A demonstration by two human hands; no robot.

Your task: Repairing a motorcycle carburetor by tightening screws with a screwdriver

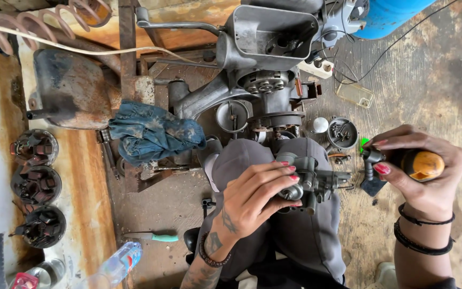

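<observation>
My left hand [255, 195] grips a small grey metal carburettor [316, 179] and holds it over my knees in grey trousers. My right hand [421, 171] is closed around a screwdriver with an orange handle [423, 165]; its dark shaft end points left toward the carburettor and stops a short gap from it. Both wrists carry dark bracelets.
A grey engine block [266, 80] with an open casing stands ahead, a blue rag [153, 134] beside it. Three copper-wound stators [36, 184] lie at the left. A green-handled tool [156, 237], a plastic bottle [116, 265], round metal covers [342, 132] and a phone [355, 94] lie on the floor.
</observation>
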